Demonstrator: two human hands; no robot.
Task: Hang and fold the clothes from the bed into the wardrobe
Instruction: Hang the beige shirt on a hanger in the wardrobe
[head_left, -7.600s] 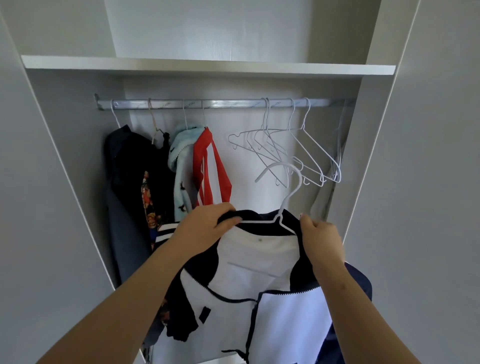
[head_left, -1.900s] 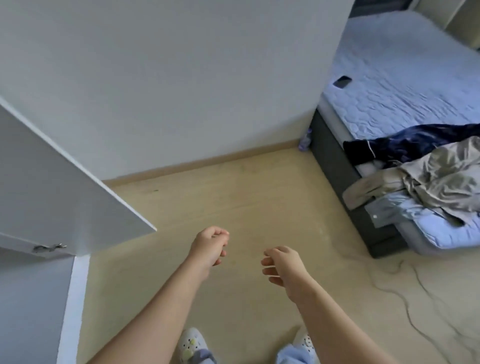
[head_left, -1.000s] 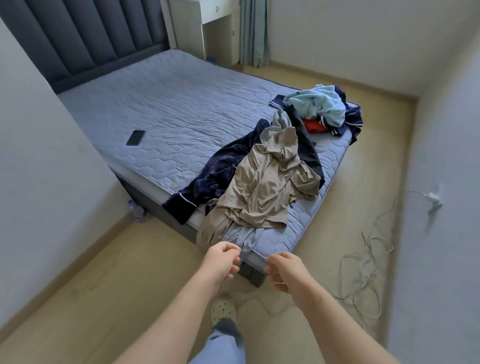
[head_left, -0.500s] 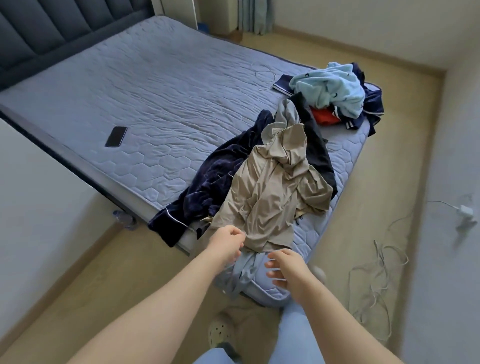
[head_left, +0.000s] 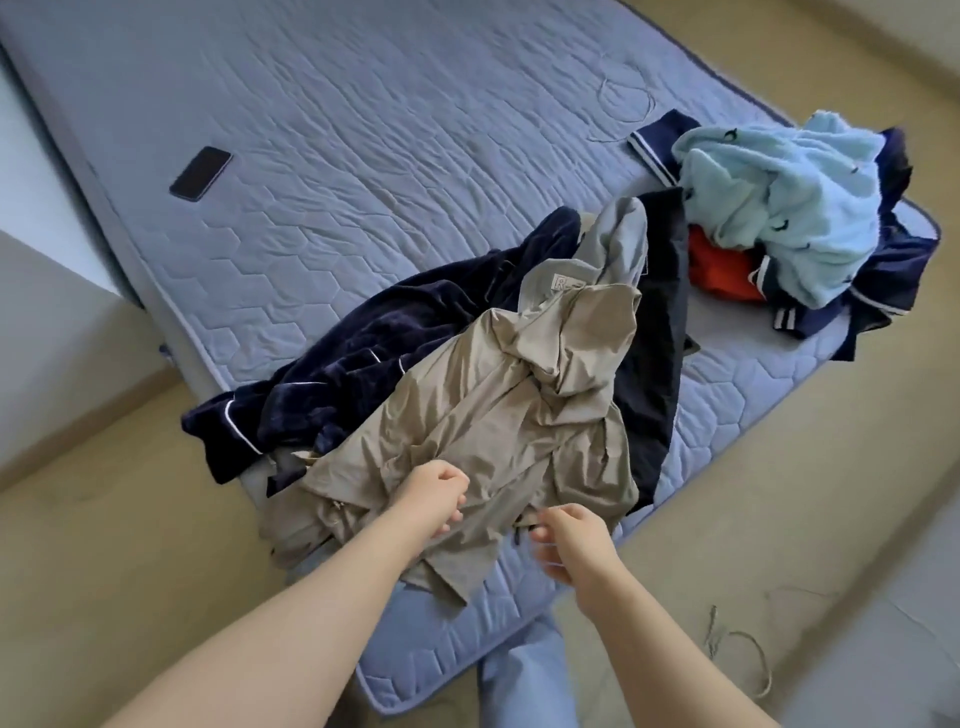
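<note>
Clothes lie in a heap on the near corner of the quilted bed. The hands are closer now, over the shiny, crumpled tan jacket. The left hand and right hand are curled; I cannot tell if they grip it.

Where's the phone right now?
Head view, upper left: the phone lies on the mattress near its left edge, well apart from the navy velvet garment.
</note>
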